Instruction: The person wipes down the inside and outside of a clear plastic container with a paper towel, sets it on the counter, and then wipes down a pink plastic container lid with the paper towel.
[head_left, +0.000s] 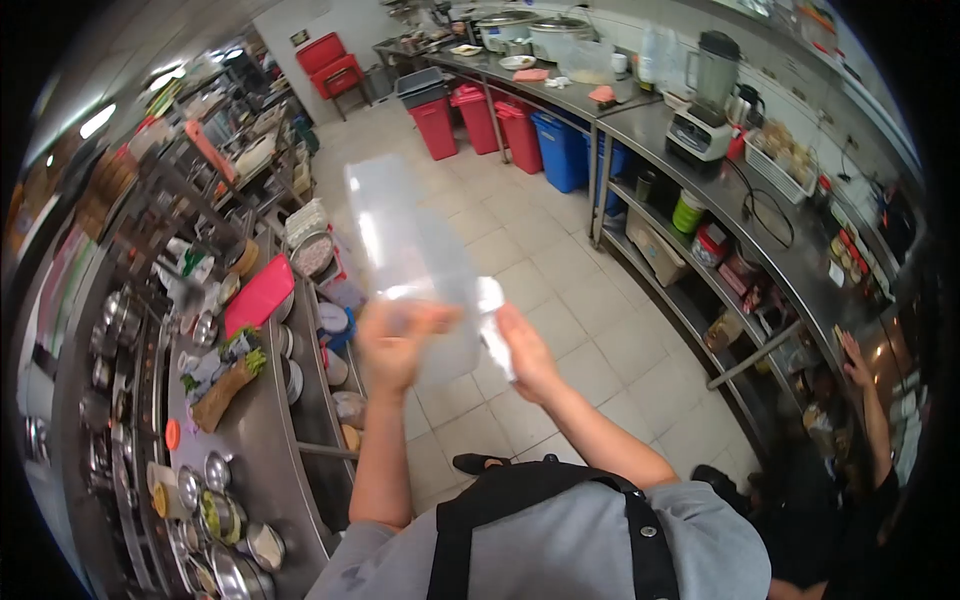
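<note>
A long, translucent plastic container (420, 240) is held up in front of me, tilted and blurred by motion. My left hand (395, 345) grips its near end, with the fingers bent over the plastic. In my right hand (527, 355) is a folded white cloth or paper towel (493, 325), pressed close to the container's right side. Whether that cloth touches the plastic I cannot tell. The fingertips of my right hand are partly hidden behind the white material.
To the left runs a steel counter (290, 450) with a pink cutting board (260, 295), greens and metal bowls. On the right counter (740, 185) stands a blender (705, 100). Red bins (435, 128) and a blue bin (560, 150) line the back. Another person's hand (855, 360) rests at far right.
</note>
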